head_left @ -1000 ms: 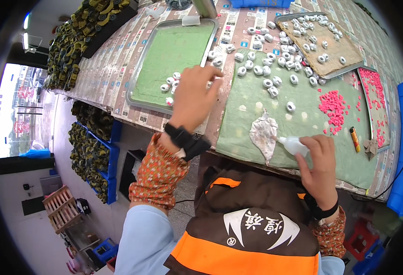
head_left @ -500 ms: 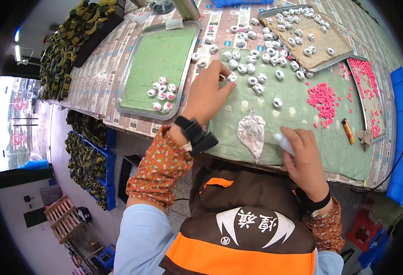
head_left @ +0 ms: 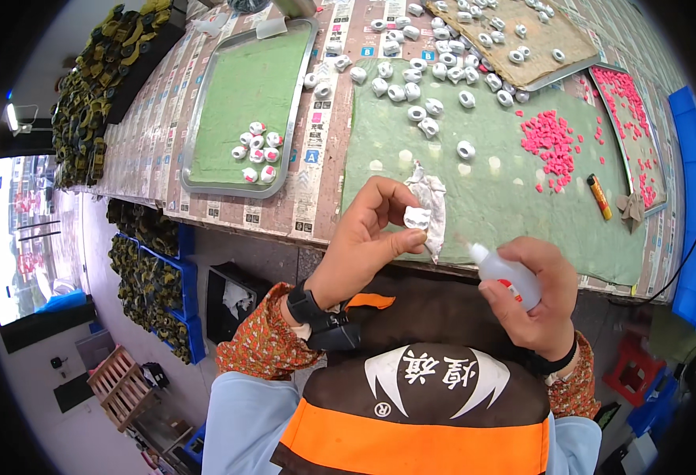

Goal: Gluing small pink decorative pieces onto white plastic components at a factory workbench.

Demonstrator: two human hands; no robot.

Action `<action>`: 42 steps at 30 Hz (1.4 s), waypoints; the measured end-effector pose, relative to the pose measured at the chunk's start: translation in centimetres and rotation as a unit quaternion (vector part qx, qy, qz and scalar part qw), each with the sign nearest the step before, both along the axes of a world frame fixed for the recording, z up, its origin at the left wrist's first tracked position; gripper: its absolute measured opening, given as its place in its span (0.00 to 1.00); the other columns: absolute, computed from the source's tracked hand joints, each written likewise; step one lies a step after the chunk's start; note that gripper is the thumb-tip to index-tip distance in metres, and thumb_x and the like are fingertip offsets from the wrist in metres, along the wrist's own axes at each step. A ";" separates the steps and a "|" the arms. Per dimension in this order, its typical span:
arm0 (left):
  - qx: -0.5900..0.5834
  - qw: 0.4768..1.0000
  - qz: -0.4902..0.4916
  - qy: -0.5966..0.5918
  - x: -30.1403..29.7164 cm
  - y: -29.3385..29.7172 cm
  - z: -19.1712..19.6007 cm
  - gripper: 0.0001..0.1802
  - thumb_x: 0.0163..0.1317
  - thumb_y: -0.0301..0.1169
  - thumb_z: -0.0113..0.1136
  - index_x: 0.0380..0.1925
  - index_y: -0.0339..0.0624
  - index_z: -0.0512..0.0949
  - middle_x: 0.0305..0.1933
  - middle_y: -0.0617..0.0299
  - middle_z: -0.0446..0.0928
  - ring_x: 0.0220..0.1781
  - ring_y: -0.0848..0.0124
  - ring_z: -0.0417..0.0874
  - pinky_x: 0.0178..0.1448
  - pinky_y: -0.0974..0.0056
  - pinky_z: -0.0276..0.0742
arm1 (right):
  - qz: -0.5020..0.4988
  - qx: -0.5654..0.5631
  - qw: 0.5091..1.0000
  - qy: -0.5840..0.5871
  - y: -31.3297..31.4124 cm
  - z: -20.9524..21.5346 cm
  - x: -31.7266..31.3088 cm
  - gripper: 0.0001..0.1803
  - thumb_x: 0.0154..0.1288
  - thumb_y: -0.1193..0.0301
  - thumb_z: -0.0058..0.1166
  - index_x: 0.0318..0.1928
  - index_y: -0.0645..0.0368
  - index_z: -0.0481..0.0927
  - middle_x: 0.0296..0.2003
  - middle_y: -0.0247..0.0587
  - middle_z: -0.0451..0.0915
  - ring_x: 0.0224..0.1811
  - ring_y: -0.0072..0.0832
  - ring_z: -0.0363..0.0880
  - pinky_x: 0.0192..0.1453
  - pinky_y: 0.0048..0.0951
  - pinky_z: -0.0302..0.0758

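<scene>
Between thumb and fingertips, my left hand (head_left: 374, 240) pinches a small white piece (head_left: 417, 218) near the table's front edge. My right hand (head_left: 540, 296) grips a translucent squeeze bottle (head_left: 511, 277), its white nozzle pointing up and left toward the piece, a short gap apart. Just behind my left fingers lies a crumpled whitish cloth (head_left: 433, 207) on the green mat (head_left: 490, 210). Loose white pieces with dark openings (head_left: 465, 150) lie scattered farther back. To the right is a pile of small pink pieces (head_left: 552, 146).
On the left, a green-lined tray (head_left: 229, 119) holds several white pieces with pink parts (head_left: 258, 150). A brown-lined tray (head_left: 550, 49) of white pieces stands far right, near a tray of pink bits (head_left: 631, 131). An orange-yellow tube (head_left: 599, 197) lies at right.
My left hand has drawn a white piece back from the scattered group toward me. The right hand has turned the bottle, bringing its nozzle up nearer the left hand.
</scene>
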State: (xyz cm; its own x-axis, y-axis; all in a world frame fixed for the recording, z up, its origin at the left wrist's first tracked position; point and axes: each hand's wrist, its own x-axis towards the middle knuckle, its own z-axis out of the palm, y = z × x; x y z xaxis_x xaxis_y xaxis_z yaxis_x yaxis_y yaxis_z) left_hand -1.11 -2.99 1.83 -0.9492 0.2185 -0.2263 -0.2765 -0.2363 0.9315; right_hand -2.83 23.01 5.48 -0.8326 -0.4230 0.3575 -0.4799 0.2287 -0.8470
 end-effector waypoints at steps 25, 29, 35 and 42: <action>0.053 0.996 -0.001 -0.066 3.4 1.5 -1.1 0.18 0.72 0.21 0.60 0.58 0.43 0.67 0.55 0.59 0.76 0.56 0.72 0.81 0.57 0.63 0.86 | 0.038 0.086 0.993 0.077 -0.4 0.3 0.8 0.18 0.52 0.77 0.74 0.44 0.61 0.82 0.28 0.42 0.81 0.23 0.39 0.78 0.27 0.36 0.73; 0.069 0.993 0.006 -0.093 3.5 1.2 -1.1 0.18 0.73 0.23 0.58 0.59 0.43 0.66 0.53 0.58 0.78 0.52 0.71 0.84 0.56 0.63 0.86 | 0.013 0.041 0.998 0.041 0.1 0.1 0.7 0.16 0.58 0.76 0.71 0.45 0.63 0.81 0.31 0.44 0.82 0.25 0.38 0.80 0.31 0.33 0.75; 0.087 0.988 0.012 -0.130 3.9 0.5 -0.9 0.19 0.75 0.25 0.56 0.62 0.46 0.65 0.49 0.57 0.80 0.47 0.70 0.86 0.53 0.62 0.87 | -0.060 0.017 0.985 -0.162 0.1 -1.1 -0.3 0.11 0.72 0.71 0.60 0.49 0.64 0.78 0.36 0.41 0.81 0.37 0.24 0.79 0.42 0.26 0.75; 0.081 0.984 0.039 -0.157 3.8 0.6 -0.5 0.20 0.75 0.27 0.57 0.63 0.47 0.65 0.48 0.58 0.79 0.46 0.71 0.85 0.51 0.62 0.88 | -0.040 0.088 0.975 -0.200 -0.8 -4.0 -1.7 0.12 0.72 0.72 0.59 0.52 0.63 0.77 0.39 0.44 0.81 0.37 0.32 0.81 0.44 0.31 0.76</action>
